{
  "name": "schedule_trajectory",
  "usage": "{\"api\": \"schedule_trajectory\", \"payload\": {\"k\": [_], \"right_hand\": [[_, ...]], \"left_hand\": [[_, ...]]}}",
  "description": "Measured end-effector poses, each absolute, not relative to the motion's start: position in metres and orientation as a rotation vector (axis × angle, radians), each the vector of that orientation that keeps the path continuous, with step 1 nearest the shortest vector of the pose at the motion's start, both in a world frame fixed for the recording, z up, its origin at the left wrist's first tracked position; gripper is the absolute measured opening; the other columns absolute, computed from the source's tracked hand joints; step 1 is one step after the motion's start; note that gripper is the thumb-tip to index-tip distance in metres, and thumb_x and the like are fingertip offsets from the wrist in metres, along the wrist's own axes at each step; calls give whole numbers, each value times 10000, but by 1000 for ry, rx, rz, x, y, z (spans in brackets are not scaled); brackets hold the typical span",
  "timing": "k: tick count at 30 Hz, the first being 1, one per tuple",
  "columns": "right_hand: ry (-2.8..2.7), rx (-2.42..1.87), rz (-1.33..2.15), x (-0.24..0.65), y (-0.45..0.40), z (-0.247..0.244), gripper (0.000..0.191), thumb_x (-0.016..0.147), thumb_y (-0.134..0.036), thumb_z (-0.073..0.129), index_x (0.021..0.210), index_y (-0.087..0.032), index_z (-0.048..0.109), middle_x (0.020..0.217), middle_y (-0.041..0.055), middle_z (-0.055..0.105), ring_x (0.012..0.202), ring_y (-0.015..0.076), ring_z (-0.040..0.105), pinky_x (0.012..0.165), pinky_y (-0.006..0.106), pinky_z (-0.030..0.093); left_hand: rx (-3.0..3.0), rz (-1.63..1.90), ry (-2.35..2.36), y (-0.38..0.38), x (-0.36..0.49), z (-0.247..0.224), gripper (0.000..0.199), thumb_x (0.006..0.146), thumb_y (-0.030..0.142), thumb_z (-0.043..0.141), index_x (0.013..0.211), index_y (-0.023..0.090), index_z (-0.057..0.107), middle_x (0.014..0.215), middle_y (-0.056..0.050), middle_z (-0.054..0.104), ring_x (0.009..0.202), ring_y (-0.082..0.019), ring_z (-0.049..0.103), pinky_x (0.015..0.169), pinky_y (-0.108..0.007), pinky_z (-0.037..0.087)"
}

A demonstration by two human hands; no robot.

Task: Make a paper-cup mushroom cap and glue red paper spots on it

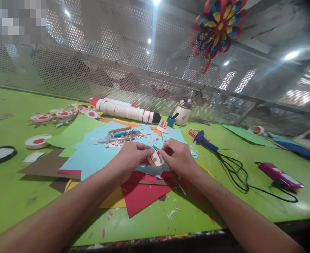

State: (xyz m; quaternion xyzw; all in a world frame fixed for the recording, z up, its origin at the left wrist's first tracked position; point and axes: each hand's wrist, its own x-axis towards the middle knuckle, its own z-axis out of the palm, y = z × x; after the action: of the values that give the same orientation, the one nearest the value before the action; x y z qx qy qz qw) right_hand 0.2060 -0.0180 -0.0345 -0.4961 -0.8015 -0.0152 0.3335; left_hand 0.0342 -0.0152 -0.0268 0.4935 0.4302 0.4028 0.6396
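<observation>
A small white round paper piece [156,160] with red and brownish marks is held between both hands over the paper pile. My left hand [133,156] pinches its left edge between thumb and fingers. On the other side, my right hand [177,156] is closed at its right edge, with the fingertips partly hidden. Beneath the hands lie light blue sheets [91,158] and a red sheet [145,198]. Pens and a blue tool [125,134] rest on the blue sheets among paper scraps.
A blue glue gun [206,140] with a black cable and a purple device [280,175] lie right. Rolled white tubes [125,109] and a bottle [183,111] stand behind. Round red-and-white pieces [42,118] and a black-rimmed disc [0,155] are left.
</observation>
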Motion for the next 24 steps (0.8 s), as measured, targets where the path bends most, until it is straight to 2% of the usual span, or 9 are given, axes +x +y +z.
{"api": "schedule_trajectory", "payload": {"k": [7,12,19,24], "right_hand": [[-2077,-1328,-2,208,-18,-27,85,770,-172,612,696,-156,575,641,-3,567,577,116,498,566,243,393],[-2097,-1398,203,211,-19,-20,73,765,-214,630,784,-143,631,698,24,620,610,123,545,582,243,427],[-2239,-1548,300,211,-16,-22,111,775,-242,606,736,-159,669,670,26,634,612,133,529,564,249,390],[-2251,-1584,307,210,-16,-21,122,777,-217,591,707,-155,670,645,24,636,597,127,521,543,242,362]], "left_hand": [[1127,948,975,-14,34,-29,94,640,216,689,619,131,656,605,-51,675,657,-193,651,746,-349,524],[1137,934,998,-15,34,-25,75,680,161,659,615,122,659,583,-46,668,635,-177,650,728,-326,519],[1248,883,1120,-19,36,-21,66,698,123,657,639,126,689,587,-33,685,597,-158,642,647,-269,499],[1380,867,1181,-17,36,-26,69,677,191,680,694,133,714,679,-63,719,674,-197,662,669,-295,501]]}}
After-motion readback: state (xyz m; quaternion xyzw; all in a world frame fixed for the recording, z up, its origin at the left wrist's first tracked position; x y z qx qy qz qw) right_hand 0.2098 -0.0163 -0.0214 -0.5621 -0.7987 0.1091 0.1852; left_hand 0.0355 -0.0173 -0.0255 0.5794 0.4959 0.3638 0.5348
